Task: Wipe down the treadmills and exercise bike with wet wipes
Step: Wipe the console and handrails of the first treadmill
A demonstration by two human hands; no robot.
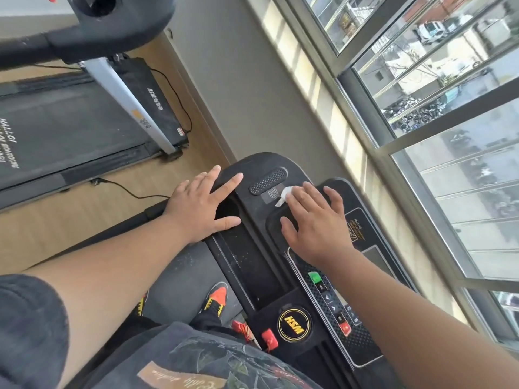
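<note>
You are pressing the wet wipe (283,195) flat under your right hand (314,220) beside the console's speaker grille (268,181), wiping, while your left hand (200,207), fingers spread, is bracing just left of the grille for steadiness.

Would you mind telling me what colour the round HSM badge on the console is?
The HSM badge is black with yellow lettering and a yellow ring, seen in the head view.

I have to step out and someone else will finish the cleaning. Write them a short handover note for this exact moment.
Left hand: flat and open, resting on the console's left end.
Right hand: fingers straight, pressing the wet wipe on the console top beside the speaker grille.
Done: cannot tell how much is wiped.
Left: rest of this console, the second treadmill on the left; no exercise bike in view.
</note>
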